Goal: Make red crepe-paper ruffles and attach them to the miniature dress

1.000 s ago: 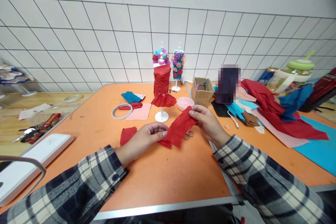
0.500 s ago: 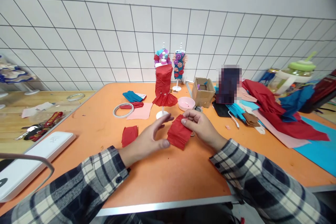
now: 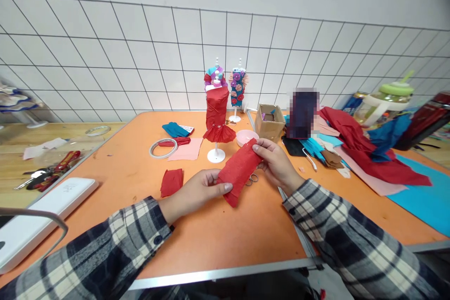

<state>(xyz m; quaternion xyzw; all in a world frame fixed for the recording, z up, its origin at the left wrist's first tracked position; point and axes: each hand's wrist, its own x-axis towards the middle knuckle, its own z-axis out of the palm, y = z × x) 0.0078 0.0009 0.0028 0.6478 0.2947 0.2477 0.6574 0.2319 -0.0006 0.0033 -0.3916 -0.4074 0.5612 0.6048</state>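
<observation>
Head view shows us holding a red crinkled piece [image 3: 239,168] aslant above the orange table [image 3: 211,239], between our two hands. Our left hand [image 3: 197,192] pinches its lower left end, thumb on top and fingers behind, while our right hand [image 3: 276,161] pinches the upper right corner between thumb and fingers. We judge the step in hand to be handling and straightening this piece, which looks thin and layered, with a loose lower edge hanging past our left thumb. As we see it, the next move calls for a light pinch at both ends and level edges, since a hard pull could tear or stretch it. Partly beneath it lie metal rings [image 3: 257,179], perhaps scissor handles, near our right fingers. Behind our hands, the small dress form in red [image 3: 216,108] stands upright on its white base [image 3: 215,156], with the pink bowl [image 3: 247,138] beside it. A second red piece [image 3: 171,183] lies flat by our left wrist, and a tape roll [image 3: 163,156] rests farther back, partly over a pink sheet [image 3: 190,149].
</observation>
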